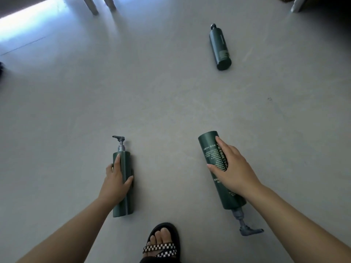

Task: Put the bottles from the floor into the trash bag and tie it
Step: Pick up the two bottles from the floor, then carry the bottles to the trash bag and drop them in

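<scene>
Stuff lying around on the floor

Plain grey floor [161,95], kinda scuffed, with a small dark speck [269,99] off to the right. Two pale furniture legs [91,5] up top left, and another leg [297,5] top right. Bright patch of light [28,18] in the top-left corner. Black sandal with a checkered strap [163,242] at the bottom edge.

Three dark green bottles lay on their sides on the floor [161,101]. The left pump bottle [125,164] pointed its pump away. The lettered right pump bottle [209,147] pointed its pump back. The short-necked far bottle [220,46] lay well apart.
</scene>
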`<state>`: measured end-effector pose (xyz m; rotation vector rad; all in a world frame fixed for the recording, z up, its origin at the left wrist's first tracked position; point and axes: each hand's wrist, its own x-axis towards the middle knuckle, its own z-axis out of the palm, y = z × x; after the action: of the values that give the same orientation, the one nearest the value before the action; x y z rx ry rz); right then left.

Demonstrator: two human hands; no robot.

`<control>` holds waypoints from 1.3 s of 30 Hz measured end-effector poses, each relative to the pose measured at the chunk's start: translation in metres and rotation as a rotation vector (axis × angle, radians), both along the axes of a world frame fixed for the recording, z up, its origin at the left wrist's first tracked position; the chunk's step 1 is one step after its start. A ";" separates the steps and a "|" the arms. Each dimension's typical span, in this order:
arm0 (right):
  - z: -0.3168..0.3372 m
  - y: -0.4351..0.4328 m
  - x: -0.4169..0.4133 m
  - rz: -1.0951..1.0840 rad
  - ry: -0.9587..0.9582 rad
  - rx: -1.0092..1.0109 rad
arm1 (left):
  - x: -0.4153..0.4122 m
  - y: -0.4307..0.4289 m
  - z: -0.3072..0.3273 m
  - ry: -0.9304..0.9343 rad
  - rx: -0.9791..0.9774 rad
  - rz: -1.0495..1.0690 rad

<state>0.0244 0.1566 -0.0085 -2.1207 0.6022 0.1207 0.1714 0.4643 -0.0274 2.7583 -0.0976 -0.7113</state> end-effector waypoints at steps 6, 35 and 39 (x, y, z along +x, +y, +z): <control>0.031 -0.012 -0.010 -0.107 0.006 0.118 | -0.004 -0.037 0.024 0.082 -0.017 -0.072; 0.794 0.023 -0.010 -0.336 -0.093 0.006 | -0.013 -0.124 0.798 0.159 -0.908 -0.274; 0.814 0.024 0.011 -0.356 -0.174 0.005 | -0.007 -0.121 0.813 0.118 -0.935 -0.249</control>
<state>0.0355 0.1801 0.8056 -1.9599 0.8608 -0.2572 0.1642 0.3432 0.7860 1.8204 -0.5901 -0.6560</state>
